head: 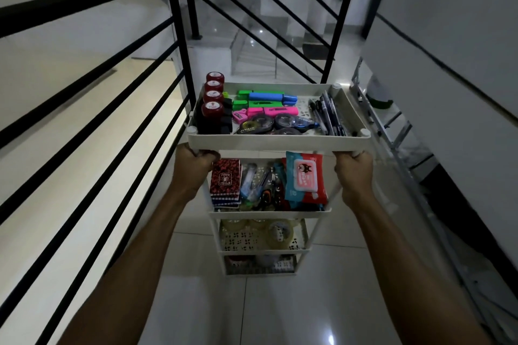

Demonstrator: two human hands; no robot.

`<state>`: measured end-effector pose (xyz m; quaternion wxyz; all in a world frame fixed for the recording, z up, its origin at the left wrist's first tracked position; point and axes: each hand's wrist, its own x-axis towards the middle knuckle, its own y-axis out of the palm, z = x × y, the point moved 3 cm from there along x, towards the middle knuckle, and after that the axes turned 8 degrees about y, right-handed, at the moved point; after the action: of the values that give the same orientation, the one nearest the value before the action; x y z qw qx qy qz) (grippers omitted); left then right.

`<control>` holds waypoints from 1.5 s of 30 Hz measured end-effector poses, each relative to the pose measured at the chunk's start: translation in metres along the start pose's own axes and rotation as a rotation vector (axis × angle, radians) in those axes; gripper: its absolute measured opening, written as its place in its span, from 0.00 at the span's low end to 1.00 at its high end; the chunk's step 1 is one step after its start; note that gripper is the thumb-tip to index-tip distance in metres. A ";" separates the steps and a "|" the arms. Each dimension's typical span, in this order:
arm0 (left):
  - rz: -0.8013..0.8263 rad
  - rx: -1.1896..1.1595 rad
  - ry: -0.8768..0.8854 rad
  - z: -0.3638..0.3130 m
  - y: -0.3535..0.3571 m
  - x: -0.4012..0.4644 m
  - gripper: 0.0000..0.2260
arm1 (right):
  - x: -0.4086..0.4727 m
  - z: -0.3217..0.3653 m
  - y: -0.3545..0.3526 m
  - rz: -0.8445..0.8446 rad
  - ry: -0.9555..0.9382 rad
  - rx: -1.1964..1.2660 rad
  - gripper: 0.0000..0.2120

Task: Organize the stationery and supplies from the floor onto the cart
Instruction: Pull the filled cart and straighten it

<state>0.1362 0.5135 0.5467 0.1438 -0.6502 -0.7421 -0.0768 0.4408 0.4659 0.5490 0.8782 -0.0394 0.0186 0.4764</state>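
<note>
- Railing [179, 45], black metal, runs along the far left with the stairwell beyond it; we see it just beside the cart's left edge.
- Our left hand [193, 165] curls round the near left corner of the white cart [269, 140], fingers tucked under the top tray's rim.
- Top tray, left side: four dark red round-capped bottles [214, 98] in a row, front to back, black blocks beside them.
- Top tray, middle: green, blue and pink highlighters [269, 103] lying flat; correction-tape dispensers [280, 123] in front of them, near the front rim.
- Top tray, right side: a bundle of dark pens [328, 115] lying front to back along the right wall.
- Second shelf: stack of red patterned notebooks [225, 185] at left, mixed small items in the middle, a red and blue wet-wipes pack [305, 179] at right.
- Lower shelves: clear tape rolls [277, 232]; the bottom tier is too dim for us to read.
- Our right hand [354, 169] grips the near right corner post under the top tray.
- Folded metal ladder [392, 131] leans by the right wall; glossy white floor tiles [252, 311] lie beneath.
</note>
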 end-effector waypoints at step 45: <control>-0.063 0.048 0.296 0.138 0.011 -0.069 0.12 | -0.002 -0.155 -0.001 0.145 -0.255 0.085 0.15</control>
<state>0.1389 0.4910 0.3940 0.2648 -0.6046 -0.7343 -0.1586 0.4411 0.4505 0.3947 0.8375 0.0601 -0.0702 0.5386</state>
